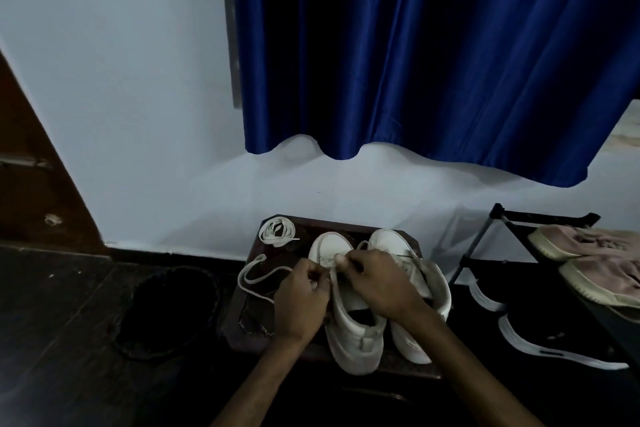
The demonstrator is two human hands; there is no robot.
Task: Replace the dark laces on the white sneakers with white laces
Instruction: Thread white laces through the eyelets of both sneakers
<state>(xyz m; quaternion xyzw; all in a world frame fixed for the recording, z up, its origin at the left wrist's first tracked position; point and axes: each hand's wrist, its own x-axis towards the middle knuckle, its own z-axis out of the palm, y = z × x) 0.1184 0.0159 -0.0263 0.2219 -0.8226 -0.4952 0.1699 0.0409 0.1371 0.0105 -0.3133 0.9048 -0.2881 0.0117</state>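
Note:
Two white sneakers stand side by side on a small dark stool (242, 319), toes toward the wall. Over the left sneaker (353, 333), my left hand (301, 298) and my right hand (377, 284) both pinch a white lace (252, 270) near the front eyelets. The loose end of that lace loops off to the left across the stool. The right sneaker (412, 340) is partly hidden by my right hand. A second white lace (277, 230) lies coiled at the stool's far left corner. A thin dark lace (254, 322) lies on the stool's left side.
A dark round bin or bag (169, 308) sits on the floor left of the stool. A black shoe rack (498, 239) at the right holds pinkish shoes (595, 260), with black shoes (554, 340) under it. A blue curtain (415, 55) hangs on the wall behind.

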